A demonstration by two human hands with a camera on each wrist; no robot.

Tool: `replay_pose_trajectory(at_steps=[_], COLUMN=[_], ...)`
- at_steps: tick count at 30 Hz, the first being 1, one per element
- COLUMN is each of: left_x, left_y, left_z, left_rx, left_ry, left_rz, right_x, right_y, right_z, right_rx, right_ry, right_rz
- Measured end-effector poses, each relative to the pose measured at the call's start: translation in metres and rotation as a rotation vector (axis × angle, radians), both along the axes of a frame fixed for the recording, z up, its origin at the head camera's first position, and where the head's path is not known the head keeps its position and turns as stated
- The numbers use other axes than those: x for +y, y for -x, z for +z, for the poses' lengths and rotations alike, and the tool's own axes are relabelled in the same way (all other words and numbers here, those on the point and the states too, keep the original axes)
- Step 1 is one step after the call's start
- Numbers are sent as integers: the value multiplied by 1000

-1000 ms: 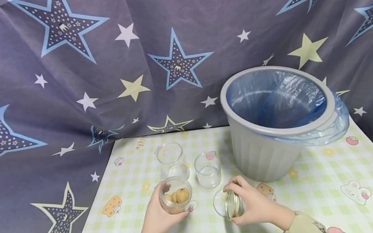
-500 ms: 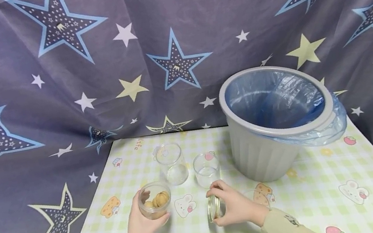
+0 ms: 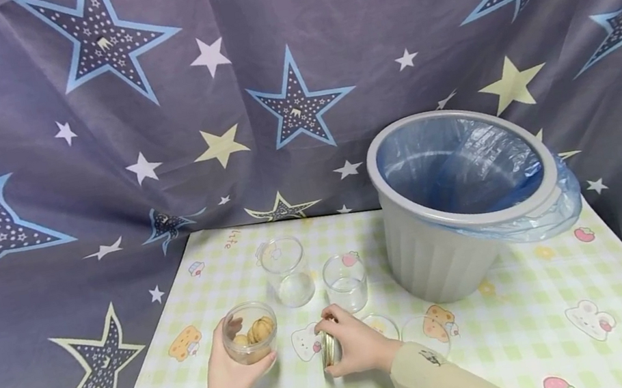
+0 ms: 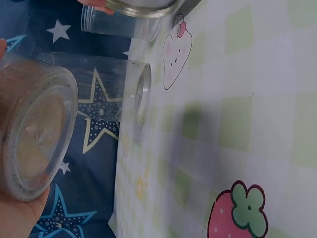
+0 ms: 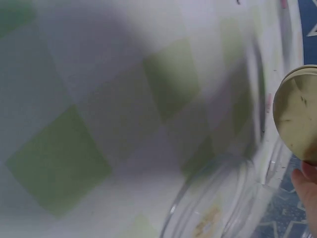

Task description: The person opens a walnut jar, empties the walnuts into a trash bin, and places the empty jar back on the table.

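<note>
My left hand grips a clear plastic jar from its left side, above the table. Inside lie a few round, ridged tan pieces that look like walnuts. In the left wrist view the jar's base is turned to the camera. To its right, my right hand pinches a round gold-coloured metal lid on edge, thumb below and fingers above; it may be a stack. The right wrist view shows its flat gold face. Behind stand a tall clear jar and a shorter clear jar.
Two clear round lids lie on the table by my right wrist, partly behind the sleeve. A large grey bin with a blue bag stands at the back right. The checked tablecloth reaches a star-patterned curtain behind.
My left hand has moved left with its jar. My right hand has carried the gold lid left, uncovering the clear lids by its wrist. The standing jars and bin have stayed put.
</note>
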State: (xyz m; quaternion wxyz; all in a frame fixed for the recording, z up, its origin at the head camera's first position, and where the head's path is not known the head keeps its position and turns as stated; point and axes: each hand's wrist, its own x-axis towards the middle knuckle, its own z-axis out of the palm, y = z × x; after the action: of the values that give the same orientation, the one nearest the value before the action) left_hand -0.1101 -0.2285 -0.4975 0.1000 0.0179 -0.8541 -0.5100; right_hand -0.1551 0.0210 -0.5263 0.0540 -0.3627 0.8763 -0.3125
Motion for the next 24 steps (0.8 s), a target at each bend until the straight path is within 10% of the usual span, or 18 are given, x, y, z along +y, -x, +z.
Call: replay_pose_trajectory(at_steps=[15, 24], left_x=[3, 4], left_y=[2, 3], left_z=[-4, -8], left_rx=[-3, 12], left_ry=[13, 28], left_rz=[9, 3], right_x=[-2, 1], right_y=[3, 3], right_z=[-10, -12], right_rx=[41, 136], right_ry=[-37, -246], right_rz=[4, -18])
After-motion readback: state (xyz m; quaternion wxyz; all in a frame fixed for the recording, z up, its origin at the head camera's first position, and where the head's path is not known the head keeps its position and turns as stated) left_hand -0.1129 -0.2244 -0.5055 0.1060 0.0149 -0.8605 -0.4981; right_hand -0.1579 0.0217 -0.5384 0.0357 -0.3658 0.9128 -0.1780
